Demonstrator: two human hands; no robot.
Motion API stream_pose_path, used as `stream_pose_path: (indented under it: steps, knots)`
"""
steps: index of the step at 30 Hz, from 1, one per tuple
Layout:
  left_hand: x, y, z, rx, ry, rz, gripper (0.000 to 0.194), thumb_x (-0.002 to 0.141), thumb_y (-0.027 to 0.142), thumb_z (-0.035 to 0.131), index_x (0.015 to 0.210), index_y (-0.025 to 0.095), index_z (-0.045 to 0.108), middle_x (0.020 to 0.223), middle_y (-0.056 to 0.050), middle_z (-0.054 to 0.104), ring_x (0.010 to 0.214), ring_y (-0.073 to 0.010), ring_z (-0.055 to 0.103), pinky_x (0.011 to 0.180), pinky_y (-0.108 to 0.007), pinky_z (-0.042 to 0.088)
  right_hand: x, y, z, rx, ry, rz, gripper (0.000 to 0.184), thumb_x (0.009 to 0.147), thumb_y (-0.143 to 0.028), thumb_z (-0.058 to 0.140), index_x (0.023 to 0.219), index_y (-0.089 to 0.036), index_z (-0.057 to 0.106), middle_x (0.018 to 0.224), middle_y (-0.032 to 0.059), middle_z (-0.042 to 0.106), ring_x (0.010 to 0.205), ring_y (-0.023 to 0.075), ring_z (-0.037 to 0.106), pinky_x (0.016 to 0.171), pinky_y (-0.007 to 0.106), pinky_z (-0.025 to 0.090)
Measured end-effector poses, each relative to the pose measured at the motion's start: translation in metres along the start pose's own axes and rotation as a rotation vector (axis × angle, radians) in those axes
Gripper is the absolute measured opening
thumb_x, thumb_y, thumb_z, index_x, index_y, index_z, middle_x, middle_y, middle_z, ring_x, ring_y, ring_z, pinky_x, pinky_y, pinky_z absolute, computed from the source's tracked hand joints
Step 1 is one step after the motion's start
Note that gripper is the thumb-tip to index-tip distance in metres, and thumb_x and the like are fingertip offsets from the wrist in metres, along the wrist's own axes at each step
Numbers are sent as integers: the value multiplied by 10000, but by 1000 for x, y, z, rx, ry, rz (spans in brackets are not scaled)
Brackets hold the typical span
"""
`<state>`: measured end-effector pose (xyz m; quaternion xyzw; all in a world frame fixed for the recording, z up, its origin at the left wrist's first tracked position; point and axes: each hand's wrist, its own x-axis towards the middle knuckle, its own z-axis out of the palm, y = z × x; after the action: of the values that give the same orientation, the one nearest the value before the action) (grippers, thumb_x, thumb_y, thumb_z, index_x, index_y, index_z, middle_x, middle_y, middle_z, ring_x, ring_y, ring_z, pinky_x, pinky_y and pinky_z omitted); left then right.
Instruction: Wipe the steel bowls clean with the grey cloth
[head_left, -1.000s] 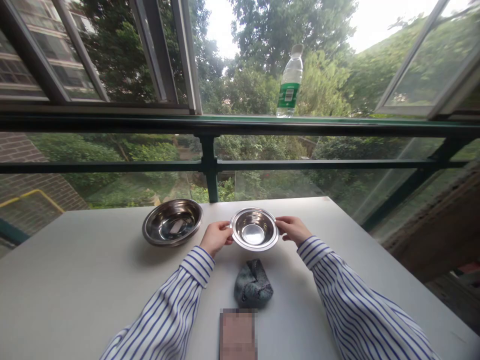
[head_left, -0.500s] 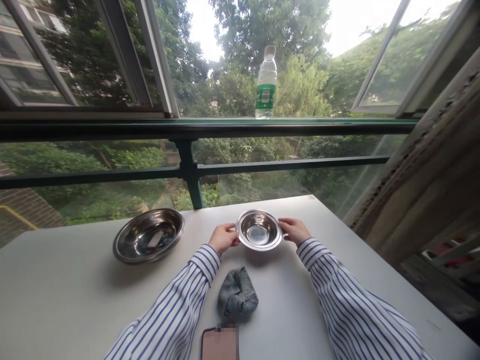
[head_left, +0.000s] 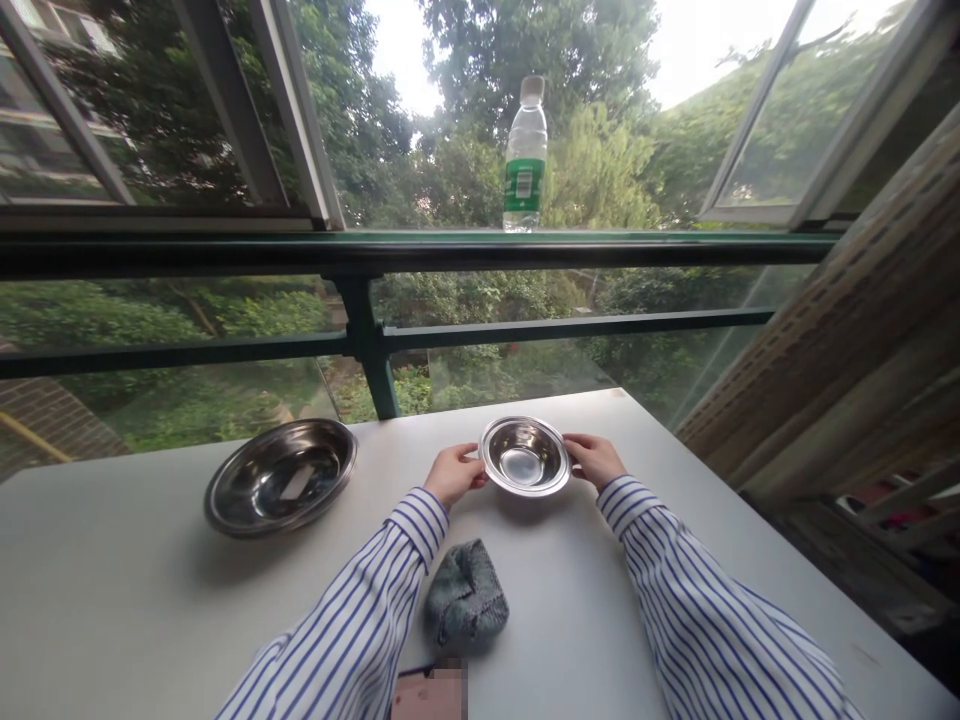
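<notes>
– So, what differs from a second ago?
– View has swung. Bottle [head_left: 523, 170], upper middle of frame, sits further left than before; so does the large bowl [head_left: 261, 485], now at left of centre. Curtain [head_left: 810, 350] now fills much of the right edge. Small bowl [head_left: 523, 460] shifted slightly right in frame, and further to the right of the knitted cloth [head_left: 466, 600] than earlier.

– Which way does the small bowl point?
– Mouth up, leaning a little toward the viewer, so the inside shows down to the bright floor. Round rim, no true long axis; it reads as an oval, wider across the frame than up it.

– Where is it against the grip?
– Just right of frame centre, over the far part of the white table [head_left: 570, 610], between the two hands. Left hand [head_left: 454, 474] pinches the left rim, right hand [head_left: 596, 461] the right rim, almost opposite.

– Resting or lifted?
– Shadow beneath its near edge; cannot tell whether the base touches.

– Cloth?
– Lower middle of frame, bunched, apart from both hands.
</notes>
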<state>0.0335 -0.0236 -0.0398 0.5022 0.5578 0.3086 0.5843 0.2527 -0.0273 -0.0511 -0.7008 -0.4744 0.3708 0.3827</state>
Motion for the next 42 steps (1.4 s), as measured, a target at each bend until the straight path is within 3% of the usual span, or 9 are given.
stream_pose_path:
  steps: [7, 11, 13, 16, 19, 24, 30, 32, 42]
  knots:
    - [-30, -11, -32, 210, 17, 53, 422, 738, 275, 613, 1106, 76, 556, 799, -55, 625, 618, -126, 576, 554, -243, 453, -34, -4, -16, -137, 164, -191, 304, 841, -261, 466, 1100, -116, 535, 989, 102, 591, 882, 191, 548, 852, 375, 420]
    - [-63, -27, -58, 345, -43, 14, 350, 684, 395, 617, 842, 85, 663, 627, -36, 601, 533, -143, 553, 450, -230, 384, -83, -9, 2, -160, -78, -370, 275, 771, -352, 549, 976, -182, 618, 858, 46, 634, 704, 155, 571, 698, 280, 469]
    - [-79, -33, -64, 378, -97, -8, 356, 679, 433, 602, 766, 95, 672, 588, -25, 585, 521, -136, 540, 443, -222, 372, -104, -11, 19, -216, -273, -455, 390, 758, -399, 564, 1081, -181, 587, 945, 65, 631, 717, 159, 584, 709, 293, 474]
    - [-98, -44, -62, 402, -134, -30, 456, 678, 451, 588, 935, 77, 637, 539, 12, 558, 454, -112, 492, 435, -220, 367, -122, -10, 46, -352, -428, -449, 601, 756, -484, 548, 1244, -141, 475, 1102, 131, 580, 766, 191, 596, 769, 358, 464]
    - [-107, -55, -54, 397, -144, -32, 553, 650, 420, 612, 1050, 40, 573, 568, 11, 572, 437, -113, 487, 422, -228, 359, -126, -6, 65, -386, -490, -458, 694, 695, -460, 620, 1277, -128, 439, 1171, 154, 549, 935, 258, 572, 848, 402, 431]
    - [-106, -62, -48, 354, -82, 67, 527, 611, 308, 637, 1068, 54, 572, 664, -1, 587, 578, -143, 535, 567, -269, 434, -123, -1, 86, -227, -439, -466, 561, 632, -169, 619, 1180, -174, 499, 1123, 99, 578, 1058, 241, 522, 925, 378, 392]
    - [-110, -60, -56, 321, 66, 170, 516, 674, 293, 573, 1127, 48, 539, 966, -122, 610, 836, -200, 568, 749, -309, 461, -120, -2, 108, -183, -380, -307, 303, 752, -180, 403, 1048, -160, 461, 934, 67, 575, 548, 122, 584, 454, 265, 486]
    - [-113, -63, -56, 309, 58, 182, 470, 671, 275, 576, 1094, 72, 568, 1004, -125, 620, 842, -198, 586, 757, -306, 472, -121, -1, 109, -181, -373, -279, 256, 760, -193, 383, 1002, -165, 461, 890, 49, 565, 500, 107, 558, 381, 227, 436]
    - [-127, -65, -50, 272, 39, 203, 408, 688, 341, 593, 1003, 85, 636, 957, -127, 673, 785, -192, 629, 740, -301, 496, -119, 2, 67, -365, -385, -319, 262, 725, -235, 474, 970, -164, 541, 780, 24, 614, 573, 126, 564, 555, 253, 438]
